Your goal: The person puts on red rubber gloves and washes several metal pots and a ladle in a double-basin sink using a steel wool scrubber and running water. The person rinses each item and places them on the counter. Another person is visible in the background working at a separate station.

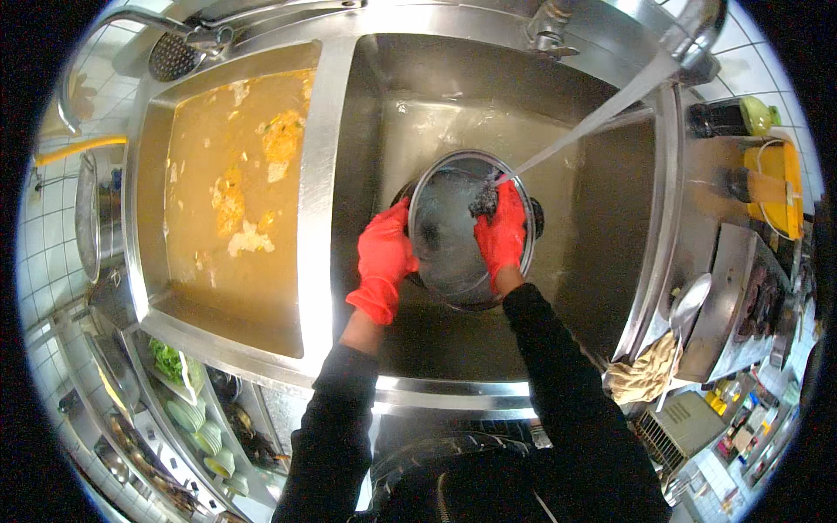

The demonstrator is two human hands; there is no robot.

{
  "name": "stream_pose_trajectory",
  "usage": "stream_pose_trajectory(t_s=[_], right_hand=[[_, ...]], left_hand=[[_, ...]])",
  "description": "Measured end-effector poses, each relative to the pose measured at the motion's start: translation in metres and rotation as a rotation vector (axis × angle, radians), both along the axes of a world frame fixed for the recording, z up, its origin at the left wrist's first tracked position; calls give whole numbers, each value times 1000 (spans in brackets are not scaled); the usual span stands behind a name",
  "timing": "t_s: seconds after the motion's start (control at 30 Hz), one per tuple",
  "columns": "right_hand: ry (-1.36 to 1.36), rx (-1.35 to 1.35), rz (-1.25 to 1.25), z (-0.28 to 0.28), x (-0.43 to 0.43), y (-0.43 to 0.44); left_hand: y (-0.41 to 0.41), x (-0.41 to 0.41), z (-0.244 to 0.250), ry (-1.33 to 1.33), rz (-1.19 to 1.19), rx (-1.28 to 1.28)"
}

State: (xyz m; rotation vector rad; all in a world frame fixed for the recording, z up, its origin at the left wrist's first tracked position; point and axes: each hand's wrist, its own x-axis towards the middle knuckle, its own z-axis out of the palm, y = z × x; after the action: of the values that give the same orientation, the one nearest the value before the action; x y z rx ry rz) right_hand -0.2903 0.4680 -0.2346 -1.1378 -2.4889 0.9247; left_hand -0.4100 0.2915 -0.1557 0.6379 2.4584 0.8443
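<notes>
Both my hands wear red rubber gloves over the right basin of a steel sink. My left hand [387, 253] grips the left side of a round metal pot [448, 261] with a dark handle at its right. My right hand [503, 225] reaches inside the pot and holds a dark metal scouring pad [484, 200] against its inner surface. A stream of water [588, 121] runs down from the faucet [696, 46] at the upper right and lands by my right hand. The lower ends of the fingers of my left hand are partly hidden.
The left basin [147, 196] holds cloudy orange water with floating food scraps. A steel divider [320, 196] separates the basins. At the right lie a crumpled tan cloth [647, 369], a metal ladle [693, 297] and a yellow container [775, 189]. Green bowls [208, 438] stand on a shelf, lower left.
</notes>
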Motion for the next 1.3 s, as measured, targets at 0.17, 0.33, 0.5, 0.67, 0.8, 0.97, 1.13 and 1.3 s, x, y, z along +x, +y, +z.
stream_pose_trajectory(t_s=[0.17,0.33,0.5,0.67,0.8,0.97,1.13,1.3], right_hand=[[382,-1015,-308,-47,-41,-19],[136,-1277,362,-121,-29,-91],[-525,-285,1182,-53,49,-21],[-631,-199,345,-71,32,10],[11,-738,-140,33,1,3],[505,-1095,-13,109,-79,-62],[173,-1135,27,95,-131,-132],[-204,-1170,480,27,-74,-153]], left_hand=[[3,19,12,-79,-31,-112],[6,17,1,-163,71,-17],[-21,19,-16,-188,152,-36],[-19,44,-19,-305,167,155],[-18,57,-19,-729,656,296],[-47,109,-80,-507,396,84],[-108,181,-197,-931,803,629],[-131,218,-286,-843,911,866]])
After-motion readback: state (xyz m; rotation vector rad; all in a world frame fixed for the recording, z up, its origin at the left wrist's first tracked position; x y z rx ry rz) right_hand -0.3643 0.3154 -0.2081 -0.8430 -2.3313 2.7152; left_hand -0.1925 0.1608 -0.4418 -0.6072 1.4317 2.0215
